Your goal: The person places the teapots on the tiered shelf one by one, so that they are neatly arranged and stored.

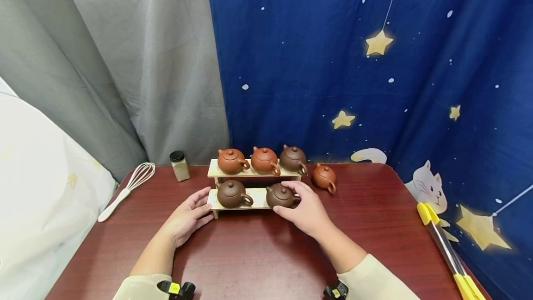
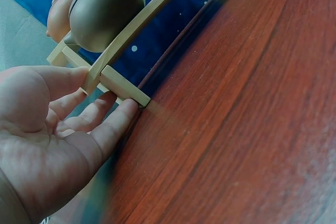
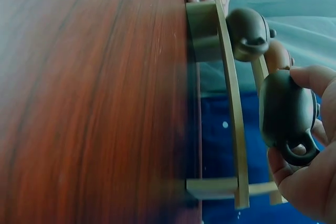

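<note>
My right hand (image 1: 309, 209) grips a dark brown teapot (image 1: 278, 196), thumb on the near side and fingers on the far side. In the right wrist view a gap shows between this teapot (image 3: 286, 106) and the lower shelf. My left hand (image 1: 187, 219) holds the left end of the two-tier wooden stand (image 1: 259, 196), its thumb (image 2: 68, 80) on the board and other fingers at the leg. Another dark brown teapot (image 1: 230, 194) sits at the lower shelf's left. On the upper tier stand two reddish-brown teapots (image 1: 230, 162) and a dark one (image 1: 292, 159).
A reddish-brown teapot (image 1: 323, 176) stands on the table right of the stand. To the left are a whisk (image 1: 127, 191) and a black-lidded jar (image 1: 180, 166). Yellow-tipped tongs (image 1: 447, 249) lie along the right edge. Curtains (image 1: 291, 59) hang behind the table (image 1: 250, 253).
</note>
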Demonstrator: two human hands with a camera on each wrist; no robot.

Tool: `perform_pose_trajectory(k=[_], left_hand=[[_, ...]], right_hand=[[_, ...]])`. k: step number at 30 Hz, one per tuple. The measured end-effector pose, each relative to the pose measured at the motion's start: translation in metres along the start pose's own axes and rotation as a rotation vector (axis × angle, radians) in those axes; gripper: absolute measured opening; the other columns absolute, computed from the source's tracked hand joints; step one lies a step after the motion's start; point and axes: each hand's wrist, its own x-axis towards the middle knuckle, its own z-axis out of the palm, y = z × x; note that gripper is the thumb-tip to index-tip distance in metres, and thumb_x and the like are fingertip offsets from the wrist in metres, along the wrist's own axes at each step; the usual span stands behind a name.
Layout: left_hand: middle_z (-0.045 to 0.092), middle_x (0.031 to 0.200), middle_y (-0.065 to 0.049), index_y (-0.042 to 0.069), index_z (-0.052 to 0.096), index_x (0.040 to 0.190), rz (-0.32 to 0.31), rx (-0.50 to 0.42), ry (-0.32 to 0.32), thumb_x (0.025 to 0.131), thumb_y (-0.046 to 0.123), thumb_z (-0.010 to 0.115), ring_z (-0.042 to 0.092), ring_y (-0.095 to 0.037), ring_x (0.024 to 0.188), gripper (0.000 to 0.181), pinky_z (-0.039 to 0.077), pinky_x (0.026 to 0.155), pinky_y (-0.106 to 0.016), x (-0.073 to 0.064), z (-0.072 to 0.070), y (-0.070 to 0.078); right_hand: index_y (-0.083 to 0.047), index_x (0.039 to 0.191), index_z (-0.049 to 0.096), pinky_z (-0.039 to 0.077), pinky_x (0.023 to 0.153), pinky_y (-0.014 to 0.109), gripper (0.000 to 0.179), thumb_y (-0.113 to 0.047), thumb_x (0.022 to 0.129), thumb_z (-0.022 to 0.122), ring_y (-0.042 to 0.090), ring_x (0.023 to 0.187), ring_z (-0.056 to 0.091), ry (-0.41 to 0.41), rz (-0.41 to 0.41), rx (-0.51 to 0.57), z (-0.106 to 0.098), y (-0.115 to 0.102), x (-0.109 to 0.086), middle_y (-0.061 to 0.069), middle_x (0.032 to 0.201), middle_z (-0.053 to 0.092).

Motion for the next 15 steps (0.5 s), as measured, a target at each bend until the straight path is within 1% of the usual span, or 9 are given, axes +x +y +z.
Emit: perform_pose_trajectory(k=[4, 7, 9, 12, 15], left_hand=[[0.026, 0.175, -0.019, 0.014, 0.014, 0.173, 0.003, 0.001, -0.002, 0.112, 0.011, 0.054, 0.057, -0.012, 0.134, 0.073, 0.054, 0.110, -0.034, 0.000, 0.000, 0.001], [0.026, 0.175, -0.020, 0.015, 0.014, 0.173, 0.001, 0.000, -0.002, 0.112, 0.012, 0.054, 0.057, -0.013, 0.135, 0.073, 0.054, 0.110, -0.034, 0.000, 0.000, 0.000], [0.027, 0.174, -0.020, 0.015, 0.015, 0.173, 0.000, 0.001, -0.003, 0.112, 0.013, 0.054, 0.057, -0.014, 0.135, 0.073, 0.054, 0.110, -0.034, 0.000, 0.000, 0.000], [0.027, 0.174, -0.020, 0.015, 0.015, 0.173, 0.001, 0.001, -0.006, 0.112, 0.014, 0.055, 0.056, -0.015, 0.136, 0.073, 0.054, 0.111, -0.035, 0.000, 0.000, -0.001], [0.026, 0.174, -0.020, 0.015, 0.014, 0.173, 0.003, -0.001, -0.008, 0.112, 0.014, 0.056, 0.056, -0.015, 0.137, 0.074, 0.053, 0.111, -0.035, 0.000, 0.000, -0.001]], right_hand=[[-0.026, 0.137, 0.071, 0.054, 0.108, 0.046, 0.066, -0.036, 0.077, 0.096, 0.021, 0.128, 0.065, -0.001, -0.002, 0.002, 0.012, -0.005, 0.007, -0.003, 0.142, 0.068], [-0.023, 0.138, 0.071, 0.049, 0.114, 0.050, 0.066, -0.036, 0.078, 0.095, 0.026, 0.133, 0.063, 0.002, -0.005, -0.009, 0.020, -0.008, 0.011, 0.000, 0.144, 0.068], [-0.021, 0.139, 0.071, 0.047, 0.116, 0.052, 0.067, -0.037, 0.078, 0.095, 0.027, 0.135, 0.063, 0.002, -0.005, -0.019, 0.024, -0.009, 0.014, 0.002, 0.145, 0.068], [-0.020, 0.140, 0.070, 0.047, 0.118, 0.050, 0.069, -0.038, 0.079, 0.094, 0.026, 0.137, 0.063, 0.000, 0.006, -0.034, 0.031, -0.010, 0.017, 0.004, 0.146, 0.068], [-0.020, 0.142, 0.070, 0.050, 0.116, 0.048, 0.069, -0.040, 0.080, 0.094, 0.026, 0.138, 0.062, -0.003, 0.022, -0.047, 0.037, -0.010, 0.020, 0.004, 0.148, 0.066]])
